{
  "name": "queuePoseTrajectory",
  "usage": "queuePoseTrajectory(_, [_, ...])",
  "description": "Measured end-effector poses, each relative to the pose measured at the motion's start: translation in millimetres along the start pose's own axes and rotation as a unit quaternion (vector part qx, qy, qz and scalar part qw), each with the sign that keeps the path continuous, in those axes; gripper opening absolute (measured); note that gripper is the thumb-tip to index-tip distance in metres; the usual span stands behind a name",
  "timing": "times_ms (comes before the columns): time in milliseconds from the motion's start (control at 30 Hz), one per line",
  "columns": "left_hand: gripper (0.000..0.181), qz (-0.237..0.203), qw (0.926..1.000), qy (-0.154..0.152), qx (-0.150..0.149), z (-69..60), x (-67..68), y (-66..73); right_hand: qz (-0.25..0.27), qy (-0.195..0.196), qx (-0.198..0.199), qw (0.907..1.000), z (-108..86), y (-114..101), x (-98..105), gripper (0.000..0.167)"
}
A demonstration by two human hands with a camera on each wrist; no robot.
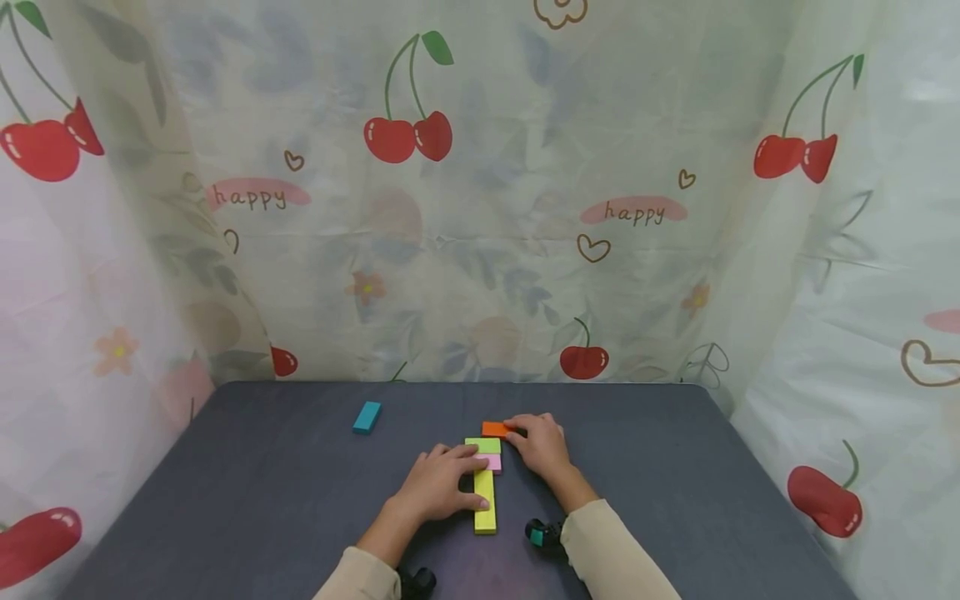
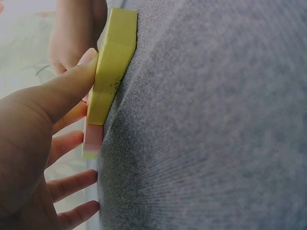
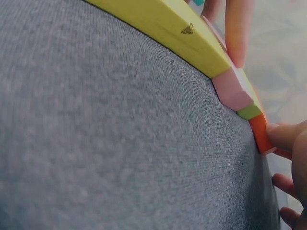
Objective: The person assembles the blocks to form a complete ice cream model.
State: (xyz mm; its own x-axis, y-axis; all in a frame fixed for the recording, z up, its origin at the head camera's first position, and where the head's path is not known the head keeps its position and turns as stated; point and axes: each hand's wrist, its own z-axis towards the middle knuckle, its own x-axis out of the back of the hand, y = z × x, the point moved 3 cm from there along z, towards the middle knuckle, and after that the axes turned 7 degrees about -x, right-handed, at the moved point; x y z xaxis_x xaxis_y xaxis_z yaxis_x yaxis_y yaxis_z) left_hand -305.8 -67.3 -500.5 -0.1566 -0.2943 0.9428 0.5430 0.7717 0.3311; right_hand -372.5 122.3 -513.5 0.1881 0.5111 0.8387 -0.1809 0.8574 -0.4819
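While the right hand (image 1: 542, 446) pinches the orange block (image 1: 493, 429) between thumb and fingers, the left hand (image 1: 437, 483) lies spread at the near side of the row, its thumb on the yellow block (image 1: 485, 508) and other fingertips at the lime block (image 1: 482, 446) and the pink block (image 1: 492, 465). So the right grip is closed on orange; the left one is unclosed, touching rather than clasping.

The orange block sits at the far end of the row, just beyond the lime block, and points left from the right fingertips. Its long axis runs left to right, parallel to the lime block and crosswise to the yellow one, which stretches from near to far. It is offset rightward, so its right end passes the lime block's right edge. The right wrist view shows orange and lime touching or almost so; I can't tell which. The right hand is clearly the nearer one to orange.

A blue block (image 1: 367, 417) lies well apart on the desk (image 1: 247, 500), toward the far left, with a cherry-printed curtain (image 1: 510, 183) behind.
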Motion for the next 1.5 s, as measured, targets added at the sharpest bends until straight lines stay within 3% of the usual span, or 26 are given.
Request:
queuePoseTrajectory(900, [0.068,0.002,1.0000,0.005,-0.006,0.1,-2.6,-2.9,0.015,-0.020,0.014,0.9996,-2.1,-10,-8,0.030])
queuePoseTrajectory(1500, [0.067,0.005,0.9999,0.010,-0.005,0.1,-3.6,-1.9,0.013,-0.048,0.062,0.9968,-2.7,-13,-9,0.031])
